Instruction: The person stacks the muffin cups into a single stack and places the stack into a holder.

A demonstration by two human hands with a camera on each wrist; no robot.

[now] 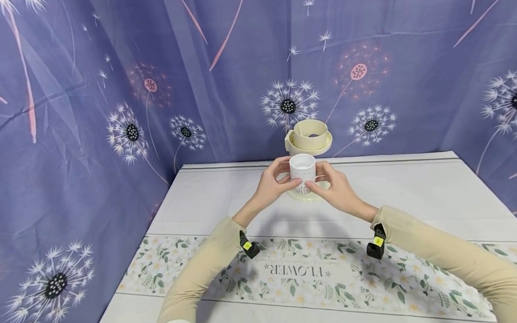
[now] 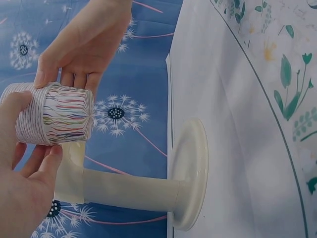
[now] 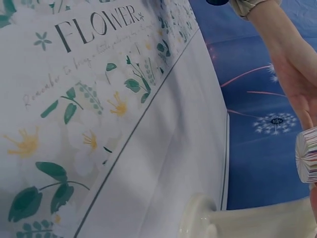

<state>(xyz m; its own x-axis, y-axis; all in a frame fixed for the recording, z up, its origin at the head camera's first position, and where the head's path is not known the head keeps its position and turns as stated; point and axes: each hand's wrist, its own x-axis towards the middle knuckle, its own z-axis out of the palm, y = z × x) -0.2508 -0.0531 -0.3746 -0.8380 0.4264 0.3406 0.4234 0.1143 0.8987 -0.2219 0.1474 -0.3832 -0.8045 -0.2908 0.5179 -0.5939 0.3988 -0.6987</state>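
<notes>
Both hands hold a stack of nested paper baking cups (image 1: 303, 172) upright before a cream stand (image 1: 311, 150), above the table. In the left wrist view the stack (image 2: 54, 114) shows layered white rims and thin coloured stripes down to a pleated bottom. My left hand (image 1: 274, 182) grips one side, thumb on the near face and fingers behind. From the other side my right hand (image 1: 338, 187) grips it the same way, the two thumbs almost meeting. Only the striped lower end of the stack (image 3: 308, 156) shows at the right wrist view's edge.
The stand has a ring-shaped holder (image 1: 310, 135) on top, a thick post (image 2: 133, 191) and a round base (image 2: 190, 173) on the table. A white tablecloth (image 1: 225, 196) with a floral band covers the table. A blue dandelion-print curtain (image 1: 239, 86) hangs behind and beside it.
</notes>
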